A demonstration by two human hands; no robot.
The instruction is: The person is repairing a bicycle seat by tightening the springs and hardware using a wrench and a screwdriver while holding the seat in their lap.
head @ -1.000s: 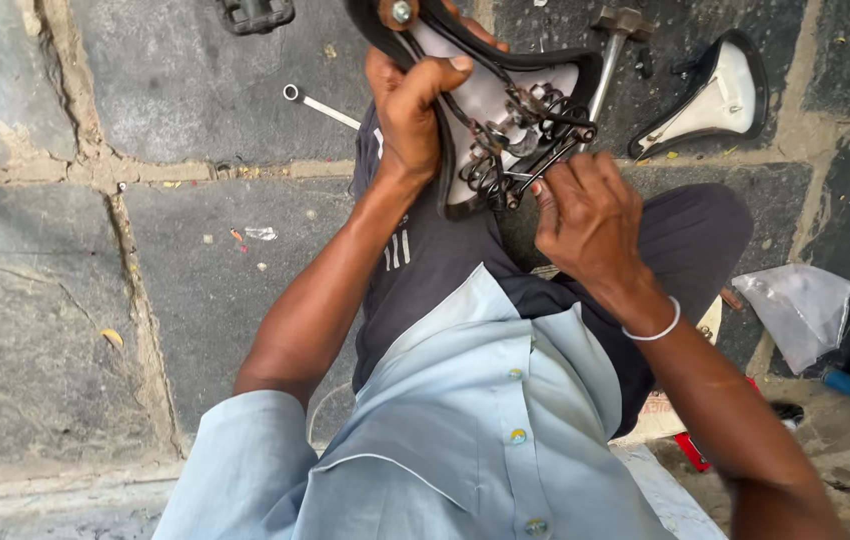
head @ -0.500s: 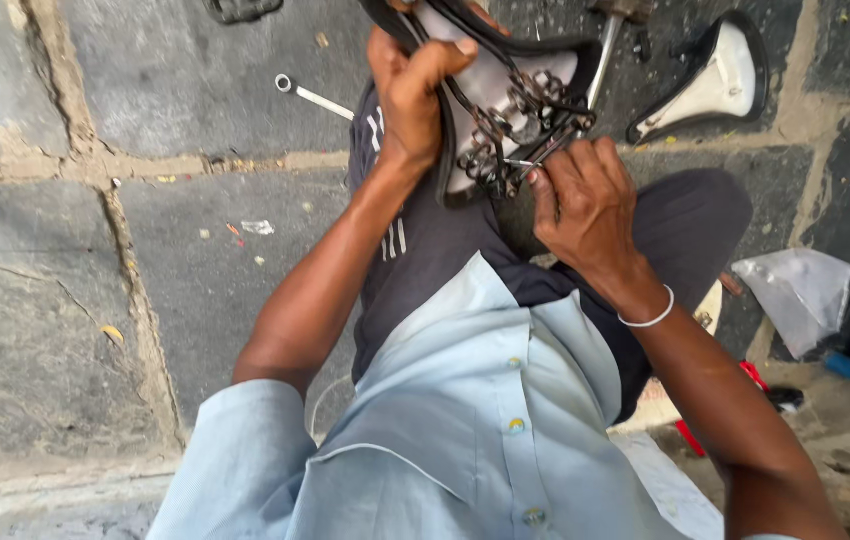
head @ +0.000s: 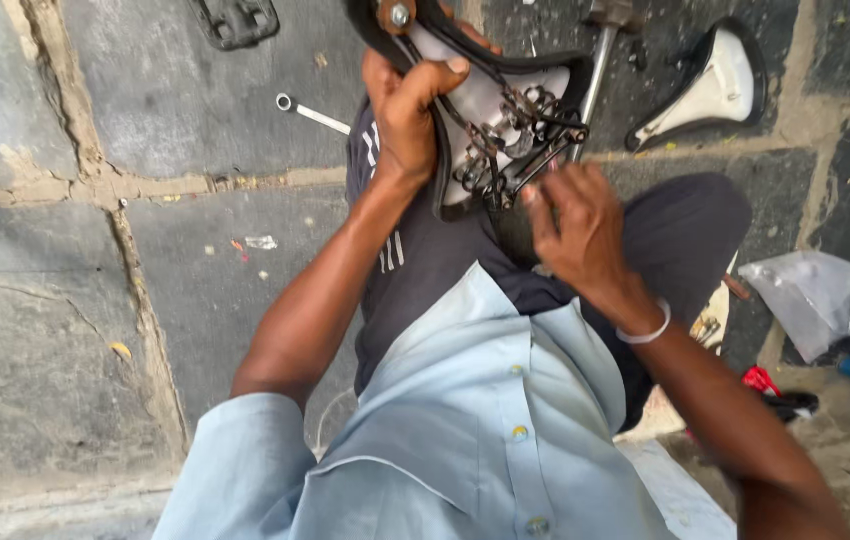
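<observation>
Left hand (head: 407, 110) grip clamped on upturned bicycle saddle (head: 490, 105), right hand (head: 577, 232) fingers loosely apart beside its rails

Two bicycle saddles: one upturned saddle (head: 490, 110) gripped between both hands, one second saddle (head: 715, 90) lying on the stone paving. Two hands: left hand (head: 407, 112), right hand (head: 577, 225). One ring spanner (head: 313, 114). One hammer (head: 600, 45). One pedal (head: 237, 20). One plastic bag (head: 810, 295). One white bangle (head: 645, 330).
</observation>
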